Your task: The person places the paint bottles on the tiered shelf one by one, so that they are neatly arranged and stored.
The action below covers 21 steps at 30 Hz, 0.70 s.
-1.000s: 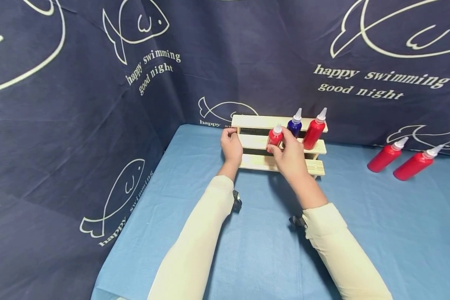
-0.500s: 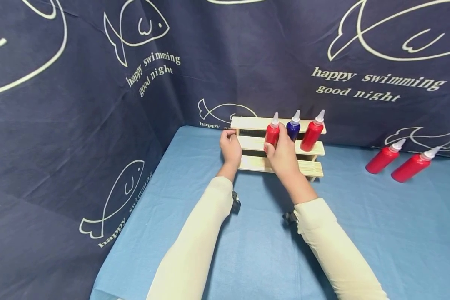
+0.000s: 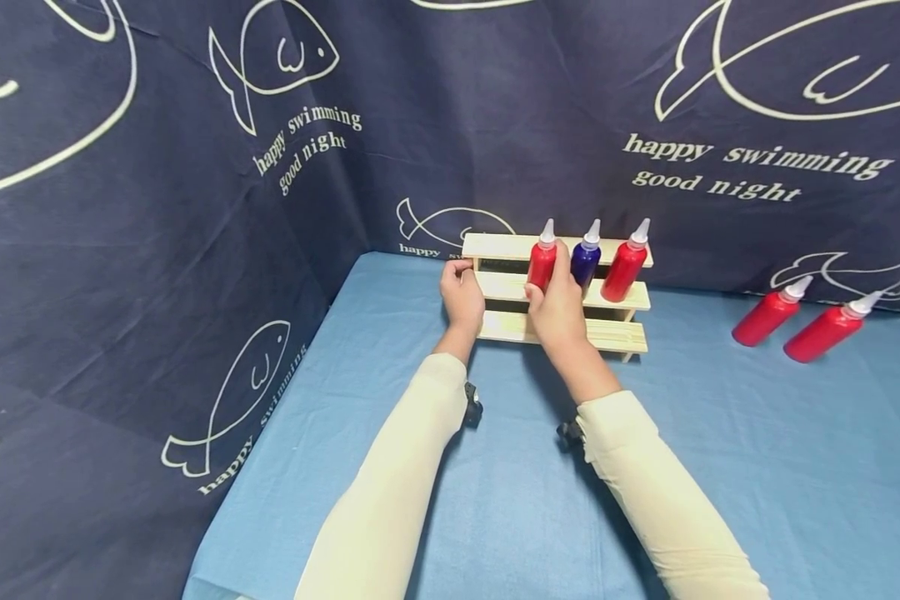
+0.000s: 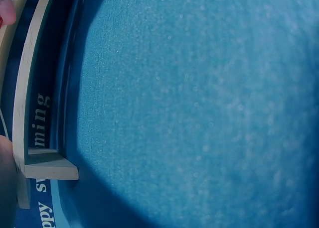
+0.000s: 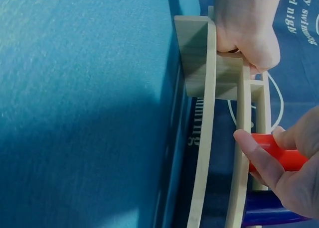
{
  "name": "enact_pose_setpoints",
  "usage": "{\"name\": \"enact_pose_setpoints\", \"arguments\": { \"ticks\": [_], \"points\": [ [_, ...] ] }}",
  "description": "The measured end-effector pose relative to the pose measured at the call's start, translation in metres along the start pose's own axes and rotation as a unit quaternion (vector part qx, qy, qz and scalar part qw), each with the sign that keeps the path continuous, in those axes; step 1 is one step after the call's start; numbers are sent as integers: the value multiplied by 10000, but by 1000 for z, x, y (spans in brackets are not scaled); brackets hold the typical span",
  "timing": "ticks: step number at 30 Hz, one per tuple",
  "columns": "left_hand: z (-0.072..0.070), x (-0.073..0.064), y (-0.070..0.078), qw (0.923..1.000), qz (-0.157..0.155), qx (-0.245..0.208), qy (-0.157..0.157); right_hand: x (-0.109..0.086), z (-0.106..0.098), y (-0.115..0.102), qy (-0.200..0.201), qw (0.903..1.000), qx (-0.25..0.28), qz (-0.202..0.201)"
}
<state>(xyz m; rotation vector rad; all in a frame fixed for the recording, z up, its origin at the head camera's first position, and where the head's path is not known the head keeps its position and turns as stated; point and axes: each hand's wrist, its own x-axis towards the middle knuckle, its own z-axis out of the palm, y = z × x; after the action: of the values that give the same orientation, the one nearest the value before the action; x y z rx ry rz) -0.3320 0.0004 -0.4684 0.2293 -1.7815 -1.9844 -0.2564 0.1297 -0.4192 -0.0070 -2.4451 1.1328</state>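
My right hand (image 3: pixel 557 310) grips a red squeeze bottle (image 3: pixel 542 264) with a white pointed cap, fingers and thumb around its body. The bottle stands upright at the middle shelf of a three-tier wooden rack (image 3: pixel 513 327). In the right wrist view, the red bottle's base (image 5: pixel 261 151) is right at that shelf, with a fingertip on the shelf's front edge. My left hand (image 3: pixel 462 297) holds the rack's left end, its fingers curled at the side. Right of the held bottle, a blue bottle (image 3: pixel 585 260) and another red bottle (image 3: pixel 625 271) stand on the same shelf.
Two more red bottles, a nearer one (image 3: pixel 821 333) and its neighbour (image 3: pixel 767 321), stand on the blue tablecloth (image 3: pixel 510 500) at the right. A dark fish-print curtain (image 3: pixel 540 117) hangs close behind the rack and along the left side.
My right hand has moved the red bottle slightly left and back, from in front of the rack to the middle shelf. It now stands straighter. The left hand has stayed at the rack's end.
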Motion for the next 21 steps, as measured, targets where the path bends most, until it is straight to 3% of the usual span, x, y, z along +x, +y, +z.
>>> {"name": "enact_pose_setpoints", "arguments": {
  "ticks": [21],
  "points": [
    [-1,-2,1,9998,-64,156,-63,-2,8,8,112,9995,-240,172]
  ]
}}
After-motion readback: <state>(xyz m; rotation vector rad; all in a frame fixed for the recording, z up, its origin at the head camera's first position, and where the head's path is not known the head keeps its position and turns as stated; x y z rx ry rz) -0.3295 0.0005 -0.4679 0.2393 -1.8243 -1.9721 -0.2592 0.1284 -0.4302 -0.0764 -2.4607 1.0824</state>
